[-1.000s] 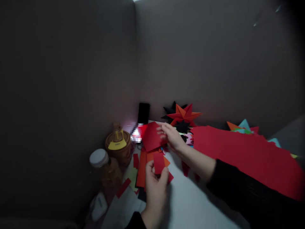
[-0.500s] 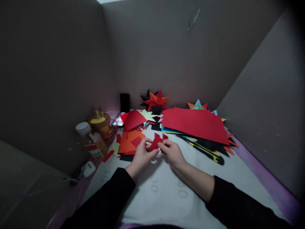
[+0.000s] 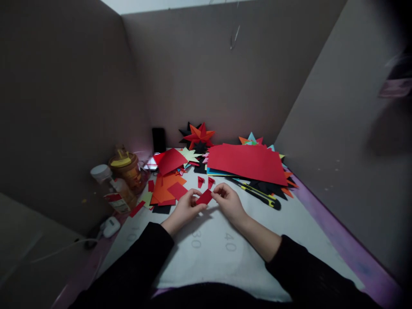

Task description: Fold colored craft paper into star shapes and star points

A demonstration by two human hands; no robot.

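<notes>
A small folded piece of red paper (image 3: 204,197) is held above the white mat (image 3: 209,274). My left hand (image 3: 187,209) pinches its left side between thumb and fingers. At its right corner, the thumb and forefinger of my right hand (image 3: 229,203) are closed on it. Just beyond my fingers lie two small folded red paper pieces (image 3: 201,182), side by side on the mat. Orange paper sheets (image 3: 162,189) and a red square (image 3: 177,190) lie to the left of my left hand.
A stack of red sheets (image 3: 246,163) lies at the back right, with a yellow-and-black utility knife (image 3: 262,195) before it. Folded paper stars (image 3: 200,136) stand by the back wall. At left are a lidded brown cup (image 3: 125,169), a white-capped bottle (image 3: 112,189) and a white case (image 3: 111,226).
The view has turned slightly right, so everything sits farther left. The paper between my hands now shows a narrower rectangular shape, and both small folded pieces beyond it are uncovered.
</notes>
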